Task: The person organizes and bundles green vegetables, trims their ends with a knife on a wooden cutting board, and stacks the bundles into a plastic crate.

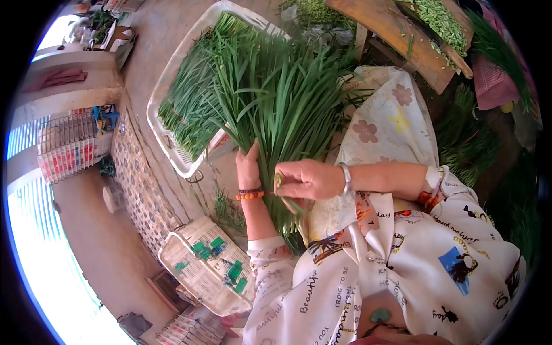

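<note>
A large bunch of long green leafy stalks lies across the lap, its leaves fanned toward the top of the view. My left hand, with orange and dark beads at the wrist, is wrapped round the left side of the bunch, its fingers partly hidden by leaves. Over the lower stalks, my right hand, with a silvery bangle, is closed in a pinch on a small green stalk. Beyond the bunch, a white plastic basket holds more green stalks lined up side by side.
A second white basket with printed paper and green pieces stands at the lower left. A wooden board with chopped green pieces is at the upper right, beside a floral cloth. More green bunches lie at the right.
</note>
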Available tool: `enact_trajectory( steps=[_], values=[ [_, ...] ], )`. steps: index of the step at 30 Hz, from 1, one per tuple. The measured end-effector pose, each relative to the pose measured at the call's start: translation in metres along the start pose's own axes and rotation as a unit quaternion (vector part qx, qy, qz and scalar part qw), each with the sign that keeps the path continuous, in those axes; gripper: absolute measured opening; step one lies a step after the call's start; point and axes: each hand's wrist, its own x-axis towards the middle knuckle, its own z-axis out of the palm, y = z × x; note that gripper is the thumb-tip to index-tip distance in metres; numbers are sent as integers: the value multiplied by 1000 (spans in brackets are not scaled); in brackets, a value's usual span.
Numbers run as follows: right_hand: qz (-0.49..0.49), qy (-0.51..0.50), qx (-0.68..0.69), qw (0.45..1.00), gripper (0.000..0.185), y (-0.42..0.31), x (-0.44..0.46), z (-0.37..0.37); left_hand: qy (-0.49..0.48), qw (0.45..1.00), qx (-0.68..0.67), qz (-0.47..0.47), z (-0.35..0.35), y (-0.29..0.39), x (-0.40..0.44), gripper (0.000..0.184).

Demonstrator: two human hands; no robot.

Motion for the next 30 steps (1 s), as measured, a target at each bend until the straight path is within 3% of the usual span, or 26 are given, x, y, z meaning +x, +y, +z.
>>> enact_trajectory(
  steps=[1, 2, 4, 5, 6, 7, 9, 11, 13, 15, 18, 22, 27, 30],
  values=[
    [83, -40, 191, 977, 11, -12, -5, 4, 1, 1000, 0, 0, -3, -2, 1, 30],
    [84, -40, 191, 977, 11, -21, -8, -1, -2, 1000, 2, -9, -5, -3, 1, 30],
    [137, -252, 41, 957, 9, -32, -14, -23, -4, 1000, -12, -22, -7, -7, 3, 31],
    [101, -268, -214, 934, 9, -18, -22, -40, -2, 1000, -13, -22, -7, -7, 3, 31],
    [58, -266, -454, 848, 11, -12, -25, -51, 10, 1000, -2, -8, -6, -7, 1, 31],
    [59, -266, -452, 849, 11, -9, -27, -53, 19, 1000, 11, 5, -4, -7, 0, 31],
    [109, -110, -569, 807, 19, -27, -21, -53, 14, 1000, 25, 5, 2, -1, -4, 32],
    [26, 5, -404, 914, 21, -27, -2, -49, 15, 999, 38, 8, 6, 3, -8, 32],
    [43, 146, -360, 921, 22, -13, 22, -50, 4, 995, 73, 62, 10, 5, -11, 31],
    [108, 214, -198, 951, 21, -7, 34, -52, 13, 994, 87, 68, 14, 7, -15, 31],
    [152, 226, -85, 958, 22, -5, 42, -55, 25, 993, 95, 64, 18, 9, -20, 31],
    [211, 170, -139, 953, 21, 5, 55, -56, 27, 986, 131, 98, 19, 4, -17, 31],
    [198, 154, -119, 961, 21, 6, 48, -47, 14, 988, 137, 73, 12, 3, -12, 32],
    [21, 67, -91, 993, 20, 1, 17, -30, 14, 994, 101, 40, 0, -8, -2, 32]
  ],
)
